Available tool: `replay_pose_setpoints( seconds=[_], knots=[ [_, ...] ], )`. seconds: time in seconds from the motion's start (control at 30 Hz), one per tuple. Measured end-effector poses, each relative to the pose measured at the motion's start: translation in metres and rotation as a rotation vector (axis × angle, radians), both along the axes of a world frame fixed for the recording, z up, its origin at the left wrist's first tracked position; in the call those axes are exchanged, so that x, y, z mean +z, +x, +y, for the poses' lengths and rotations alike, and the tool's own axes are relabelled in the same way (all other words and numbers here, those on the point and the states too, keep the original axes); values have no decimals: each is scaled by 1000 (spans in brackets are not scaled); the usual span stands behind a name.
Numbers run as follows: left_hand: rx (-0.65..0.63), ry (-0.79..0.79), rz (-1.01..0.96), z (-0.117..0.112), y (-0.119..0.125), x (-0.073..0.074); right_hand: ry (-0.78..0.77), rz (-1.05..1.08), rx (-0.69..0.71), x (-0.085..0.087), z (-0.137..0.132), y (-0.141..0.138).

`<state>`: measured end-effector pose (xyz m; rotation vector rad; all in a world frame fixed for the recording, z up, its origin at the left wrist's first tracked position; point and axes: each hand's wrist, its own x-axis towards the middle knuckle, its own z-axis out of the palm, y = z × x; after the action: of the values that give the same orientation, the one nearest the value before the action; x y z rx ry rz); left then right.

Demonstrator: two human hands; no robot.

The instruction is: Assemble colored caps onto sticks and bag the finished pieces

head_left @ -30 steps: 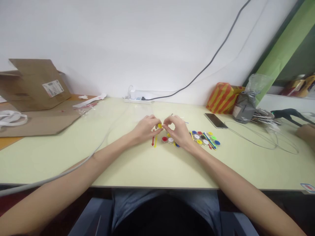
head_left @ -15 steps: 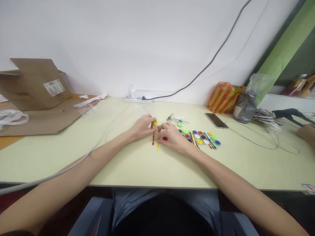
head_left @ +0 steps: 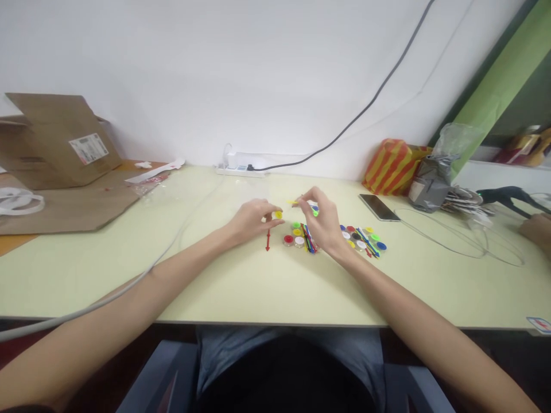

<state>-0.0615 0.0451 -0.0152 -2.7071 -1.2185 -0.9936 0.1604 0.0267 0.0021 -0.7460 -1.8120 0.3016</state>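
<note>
Pinched between the thumb and fingers of my left hand (head_left: pixel 253 221) is a small round yellow-topped disc (head_left: pixel 278 215). My right hand (head_left: pixel 323 222) is raised a little to the right, its fingertips closed on a thin yellow arrow (head_left: pixel 293 202). A red double-headed arrow (head_left: pixel 267 240) lies on the table just below my left hand. Under and beside my right hand are several clear-sided discs, among them a red-topped disc (head_left: pixel 288 240) and a white-topped disc (head_left: pixel 299 241). A bundle of coloured arrows (head_left: pixel 309 238) lies by them, partly hidden by my wrist.
More discs and arrows (head_left: pixel 364 241) lie right of my right wrist. Farther right are a phone (head_left: pixel 379 207), a looping cable (head_left: pixel 443 248), a striped bag (head_left: pixel 384 167) and another person's hand (head_left: pixel 536 229). A power strip (head_left: pixel 241 170) stands at the wall; a cardboard box (head_left: pixel 58 143) is left.
My right hand has lifted away from my left, up and to the right, taking the yellow arrow off the table and uncovering several discs. My left hand keeps the yellow-topped disc.
</note>
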Motion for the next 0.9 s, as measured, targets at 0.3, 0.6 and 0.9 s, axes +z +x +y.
replay_pose_setpoints(
  seconds=[0.3,0.6,0.9],
  knots=[
    [-67,-131,-228,-26,19,13,-4,27,42,-4,-6,-11],
    [-95,-252,-364,-28,27,10,40,18,30,-6,-3,-7],
    [-167,-416,-483,-32,30,13,63,-35,33,-4,-5,-8]
  ],
)
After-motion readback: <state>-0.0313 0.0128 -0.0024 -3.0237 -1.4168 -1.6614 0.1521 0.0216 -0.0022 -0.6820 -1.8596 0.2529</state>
